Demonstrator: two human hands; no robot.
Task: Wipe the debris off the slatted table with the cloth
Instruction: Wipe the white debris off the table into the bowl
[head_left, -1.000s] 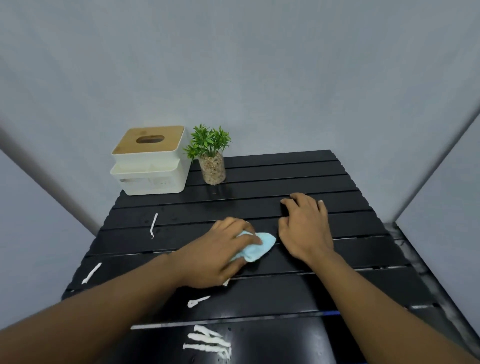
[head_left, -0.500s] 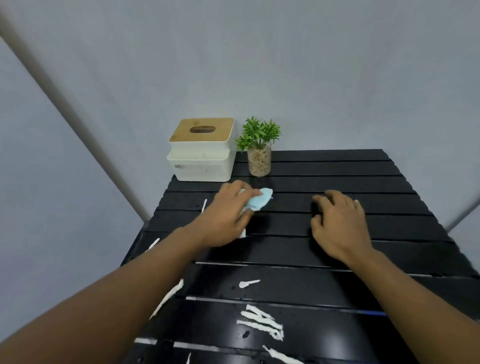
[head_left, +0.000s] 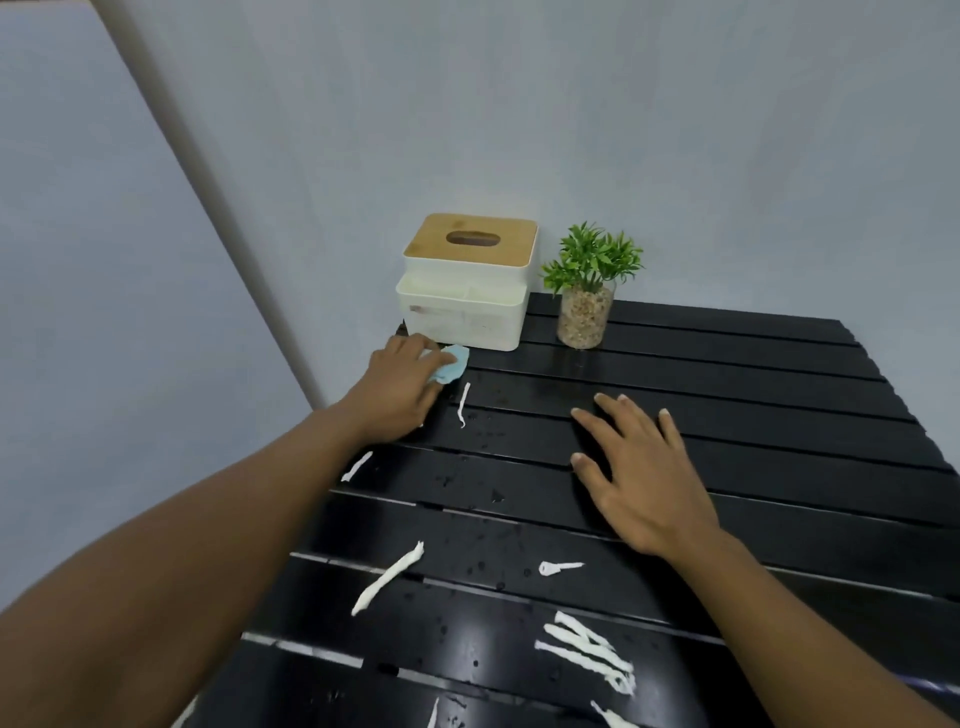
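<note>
Out on the far left, the left hand (head_left: 400, 387) has carried the pale blue cloth (head_left: 451, 365) a long way: 1 second ago it sat mid-table beside the other hand, half a second ago it was partway up, and now it presses the slats at the far left corner, just in front of the white tissue box (head_left: 465, 296). That looks like a reach to the top of a fresh stroke, ready to drag debris back toward the near edge. The fingers (head_left: 415, 349) are curled down over the cloth, pinning it flat to the slatted table (head_left: 753, 410), with only its right end peeking out. Just right of it lies a thin white strip (head_left: 462, 404), untouched and next in line, I'd judge. Nearer the camera, more debris waits: a long twisted strip (head_left: 387, 577), a short scrap (head_left: 558, 567), and a cluster of 4 or so strips (head_left: 592, 652) by the near edge, so plenty is left. Behind, the little potted plant (head_left: 589, 283) stands upright beside the box. Further right, the right hand (head_left: 636, 475) lies flat, fingers spread and empty, bracing on the middle slats as before.
</note>
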